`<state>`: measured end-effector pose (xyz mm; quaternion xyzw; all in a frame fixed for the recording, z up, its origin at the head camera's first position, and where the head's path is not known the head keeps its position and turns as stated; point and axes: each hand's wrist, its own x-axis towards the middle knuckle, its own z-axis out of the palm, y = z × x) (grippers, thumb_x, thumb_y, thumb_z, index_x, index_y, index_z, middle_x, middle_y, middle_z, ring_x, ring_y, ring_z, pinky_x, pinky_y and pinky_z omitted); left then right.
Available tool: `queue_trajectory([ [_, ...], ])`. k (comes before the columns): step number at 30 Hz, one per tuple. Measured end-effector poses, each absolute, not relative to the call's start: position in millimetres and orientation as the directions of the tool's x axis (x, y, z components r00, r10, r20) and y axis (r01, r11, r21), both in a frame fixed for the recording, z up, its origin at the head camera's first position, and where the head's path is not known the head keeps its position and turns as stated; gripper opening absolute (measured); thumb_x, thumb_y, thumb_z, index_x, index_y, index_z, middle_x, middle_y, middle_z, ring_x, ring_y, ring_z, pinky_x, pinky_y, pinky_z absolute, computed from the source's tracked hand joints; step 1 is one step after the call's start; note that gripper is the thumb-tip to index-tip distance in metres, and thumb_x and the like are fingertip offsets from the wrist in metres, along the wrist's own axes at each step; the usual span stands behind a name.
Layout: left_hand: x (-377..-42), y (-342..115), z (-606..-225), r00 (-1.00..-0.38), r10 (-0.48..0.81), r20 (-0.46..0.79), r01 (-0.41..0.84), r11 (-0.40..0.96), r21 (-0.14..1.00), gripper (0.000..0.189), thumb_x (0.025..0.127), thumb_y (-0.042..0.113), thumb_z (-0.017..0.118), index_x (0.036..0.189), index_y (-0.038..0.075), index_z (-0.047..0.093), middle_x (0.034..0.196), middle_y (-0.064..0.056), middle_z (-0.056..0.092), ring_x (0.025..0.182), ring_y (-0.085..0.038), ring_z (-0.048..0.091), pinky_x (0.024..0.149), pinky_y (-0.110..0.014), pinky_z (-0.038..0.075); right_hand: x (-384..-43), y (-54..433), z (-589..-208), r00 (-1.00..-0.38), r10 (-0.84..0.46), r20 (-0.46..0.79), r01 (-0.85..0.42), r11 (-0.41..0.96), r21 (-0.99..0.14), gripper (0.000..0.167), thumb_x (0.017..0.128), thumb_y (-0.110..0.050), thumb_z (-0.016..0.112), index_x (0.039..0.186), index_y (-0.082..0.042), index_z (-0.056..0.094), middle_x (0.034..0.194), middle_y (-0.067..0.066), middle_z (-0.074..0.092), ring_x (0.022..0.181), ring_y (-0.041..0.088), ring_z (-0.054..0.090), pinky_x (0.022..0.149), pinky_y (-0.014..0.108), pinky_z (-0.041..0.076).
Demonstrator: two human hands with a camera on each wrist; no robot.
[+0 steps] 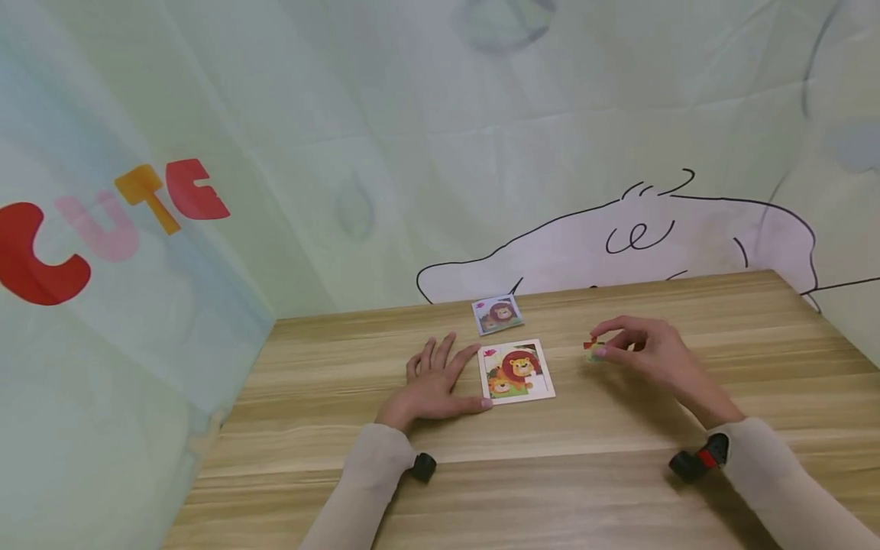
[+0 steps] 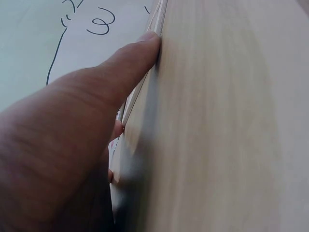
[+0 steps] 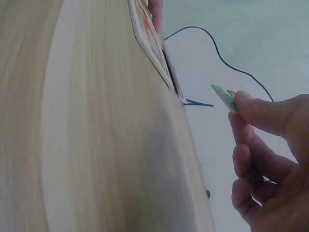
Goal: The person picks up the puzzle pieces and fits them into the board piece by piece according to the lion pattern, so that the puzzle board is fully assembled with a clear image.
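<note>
A lion jigsaw puzzle [image 1: 512,370] in a white square frame lies on the wooden table, with a bare white gap at its lower right. My left hand [image 1: 435,386] rests at the puzzle's left side, fingers spread; its thumb touches the lower left corner and the index finger reaches the upper left one. To the right of the puzzle, my right hand [image 1: 649,351] pinches a small green and red puzzle piece [image 1: 593,349] between thumb and fingertips. In the right wrist view that puzzle piece [image 3: 224,98] is held up off the table.
A small lion picture card [image 1: 497,315] lies just behind the puzzle, near the table's back edge. A printed curtain [image 1: 344,153] hangs behind and to the left of the wooden table [image 1: 550,489]. Dark wrist devices [image 1: 424,467] sit at both cuffs.
</note>
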<state>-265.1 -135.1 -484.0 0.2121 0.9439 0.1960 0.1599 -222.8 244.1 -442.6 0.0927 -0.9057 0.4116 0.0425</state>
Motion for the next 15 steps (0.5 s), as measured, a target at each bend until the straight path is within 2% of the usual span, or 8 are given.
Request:
queue_trajectory([
  [6,-266.0,-136.1,-485.0,-0.861,0.461,-0.215,0.341,0.837,0.429,0.101,0.090,0.073,0.068,0.172,0.043,0.016,0.184,-0.007,-0.010,0.168,-0.042,-0.015,0.130,-0.069,-0.004,-224.4,229.9,-442.1,-0.984,-0.132,0.122,-0.178,0.642,-0.746,0.031,0.096,-0.029,0.083,0.123,-0.015,0.077,0.099,0.007,0.082,0.083,0.014,0.066,0.068,0.026,0.046],
  [15,-264.9,-136.0,-484.9,-0.860,0.464,-0.212,0.342,0.833,0.435,0.100,0.091,0.073,0.067,0.172,0.043,0.016,0.184,-0.007,-0.010,0.169,-0.043,-0.015,0.130,-0.070,-0.004,-228.4,212.1,-443.3,-0.979,-0.153,0.133,-0.200,0.616,-0.762,0.026,0.096,-0.025,0.083,0.119,-0.015,0.079,0.098,0.007,0.083,0.082,0.017,0.066,0.067,0.026,0.047],
])
